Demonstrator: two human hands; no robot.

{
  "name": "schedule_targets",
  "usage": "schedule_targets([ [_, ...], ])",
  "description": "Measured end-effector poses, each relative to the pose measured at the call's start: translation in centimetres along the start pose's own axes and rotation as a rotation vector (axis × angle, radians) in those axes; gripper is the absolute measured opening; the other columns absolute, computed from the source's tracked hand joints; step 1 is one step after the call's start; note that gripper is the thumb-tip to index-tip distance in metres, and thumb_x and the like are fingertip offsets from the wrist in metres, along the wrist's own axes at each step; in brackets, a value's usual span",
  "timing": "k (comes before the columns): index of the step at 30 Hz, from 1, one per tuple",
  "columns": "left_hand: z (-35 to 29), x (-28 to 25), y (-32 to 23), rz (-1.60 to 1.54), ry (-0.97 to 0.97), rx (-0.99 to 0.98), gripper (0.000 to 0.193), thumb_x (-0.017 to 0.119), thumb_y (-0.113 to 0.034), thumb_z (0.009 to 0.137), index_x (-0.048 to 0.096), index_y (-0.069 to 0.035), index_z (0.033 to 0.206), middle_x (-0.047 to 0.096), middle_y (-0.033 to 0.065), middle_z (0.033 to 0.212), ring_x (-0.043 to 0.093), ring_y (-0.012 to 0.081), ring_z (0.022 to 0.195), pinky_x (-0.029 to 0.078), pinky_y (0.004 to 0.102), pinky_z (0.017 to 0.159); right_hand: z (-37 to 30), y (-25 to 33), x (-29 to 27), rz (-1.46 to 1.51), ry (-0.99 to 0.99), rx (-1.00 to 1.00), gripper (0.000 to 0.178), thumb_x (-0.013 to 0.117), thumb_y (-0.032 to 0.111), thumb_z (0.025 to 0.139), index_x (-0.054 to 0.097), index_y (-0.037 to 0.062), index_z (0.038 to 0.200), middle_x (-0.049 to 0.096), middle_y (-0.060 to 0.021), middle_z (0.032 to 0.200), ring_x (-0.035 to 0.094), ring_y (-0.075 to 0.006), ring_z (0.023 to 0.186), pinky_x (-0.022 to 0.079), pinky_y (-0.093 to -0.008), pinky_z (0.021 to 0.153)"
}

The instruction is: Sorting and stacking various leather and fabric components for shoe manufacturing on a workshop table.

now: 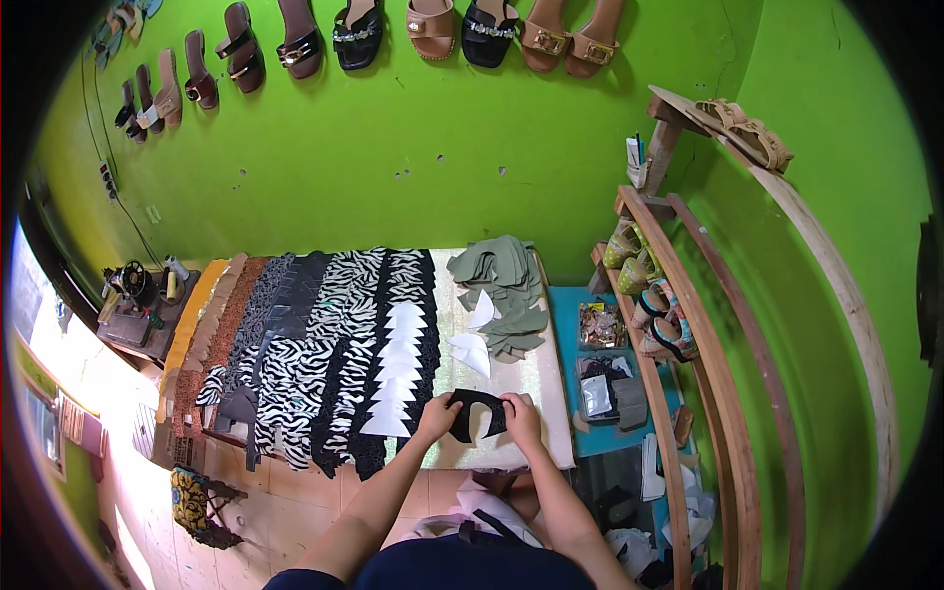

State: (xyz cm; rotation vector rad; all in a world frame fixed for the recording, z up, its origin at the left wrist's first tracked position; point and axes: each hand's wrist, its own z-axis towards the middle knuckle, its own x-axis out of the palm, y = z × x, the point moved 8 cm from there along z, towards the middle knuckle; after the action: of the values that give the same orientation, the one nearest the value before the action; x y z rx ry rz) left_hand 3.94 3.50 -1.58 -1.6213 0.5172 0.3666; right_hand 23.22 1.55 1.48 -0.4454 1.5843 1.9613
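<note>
Nearest, our left hand (438, 418) and right hand (521, 417), fingers closed, each pinch one side of a black U-shaped cutout (462, 425) at the pale tabletop's (551, 423) near edge, not set down. Left, white cut pieces (398, 366) and zebra-print pieces (285, 393) already lie in overlapping rows; far right, olive pieces (489, 267) sit heaped, seemingly not yet rowed.

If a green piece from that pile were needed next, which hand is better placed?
Probably the right hand: it is nearer the green pile, while the left hand is nearer the white pieces. Both hands hold the black piece, so the right would first have to let go.
</note>
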Motion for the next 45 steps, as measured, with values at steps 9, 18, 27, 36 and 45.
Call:
schedule_targets([
  [9,0.8,0.5,1.6,0.193,-0.117,0.005,0.039,0.058,-0.019,0.076,0.053,0.000,0.109,0.054,0.0223,0.104,0.053,0.0361,0.096,0.044,0.0390,0.083,1.7,-1.0,2.0,-0.170,0.112,-0.023,0.018,0.057,0.015,0.080,0.058,0.0107,0.097,0.056,-0.0128,0.089,0.055,-0.0331,0.083,0.045,-0.0395,0.072],
  [18,3.6,0.2,-0.7,0.398,-0.215,0.078,0.037,0.058,-0.019,0.074,0.054,-0.005,0.108,0.047,0.0174,0.109,0.048,0.0336,0.099,0.043,0.0406,0.083,7.0,-2.4,4.1,-0.424,0.070,-0.033,0.028,0.061,0.023,0.076,0.057,0.0095,0.100,0.057,-0.0090,0.096,0.052,-0.0277,0.094,0.040,-0.0395,0.080],
  [27,5.7,0.8,-0.8,0.341,-0.100,0.076,0.033,0.056,-0.018,0.076,0.055,-0.006,0.106,0.050,0.0177,0.107,0.050,0.0337,0.099,0.043,0.0401,0.085,9.2,-2.1,8.2,-0.517,0.116,0.028,0.027,0.063,0.024,0.075,0.057,0.0084,0.096,0.056,-0.0113,0.097,0.049,-0.0286,0.100,0.039,-0.0401,0.086],
  [36,4.7,-2.1,-4.4,0.342,-0.423,0.253,0.042,0.065,-0.009,0.069,0.050,-0.002,0.108,0.047,0.0167,0.109,0.049,0.0330,0.100,0.041,0.0376,0.085,9.1,-0.8,8.6,-0.099,0.285,-0.083,0.012,0.063,0.012,0.074,0.058,0.0048,0.080,0.060,-0.0111,0.082,0.058,-0.0283,0.081,0.045,-0.0343,0.071],
  [45,5.7,0.3,-0.1,0.123,0.019,-0.037,0.026,0.056,-0.024,0.083,0.056,-0.001,0.093,0.063,0.0142,0.077,0.063,0.0251,0.070,0.048,0.0333,0.065,8.2,-2.5,5.9,0.151,0.420,0.074,0.020,0.063,0.018,0.077,0.062,0.0037,0.090,0.064,-0.0146,0.082,0.064,-0.0255,0.075,0.049,-0.0323,0.066],
])
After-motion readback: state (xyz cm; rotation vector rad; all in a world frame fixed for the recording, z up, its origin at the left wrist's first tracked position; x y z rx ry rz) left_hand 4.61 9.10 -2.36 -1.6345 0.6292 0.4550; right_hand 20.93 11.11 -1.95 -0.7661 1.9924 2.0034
